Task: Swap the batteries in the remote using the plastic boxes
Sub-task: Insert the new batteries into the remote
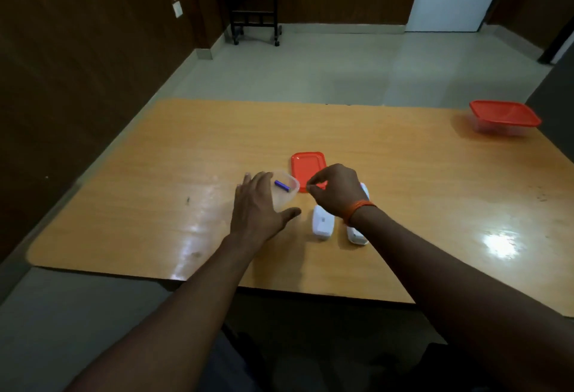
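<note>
A clear plastic box [287, 197] without its lid stands near the middle of the table, with a purple battery [282, 186] lying inside. My left hand [259, 205] wraps the box's left and near sides, thumb along the near edge. The box's red lid [307, 166] lies flat just behind and to the right. My right hand [337, 192] hovers over the lid's near corner, thumb and forefinger pinched; whether they hold anything is unclear. Two white remote pieces lie below it: one [323, 225] in front, the other [357, 236] partly hidden under my right wrist.
A second clear box with a red lid [504, 113] on it stands at the table's far right corner. The wooden table [155, 189] has its near edge close to my body. A dark stand [254, 3] sits against the far wall.
</note>
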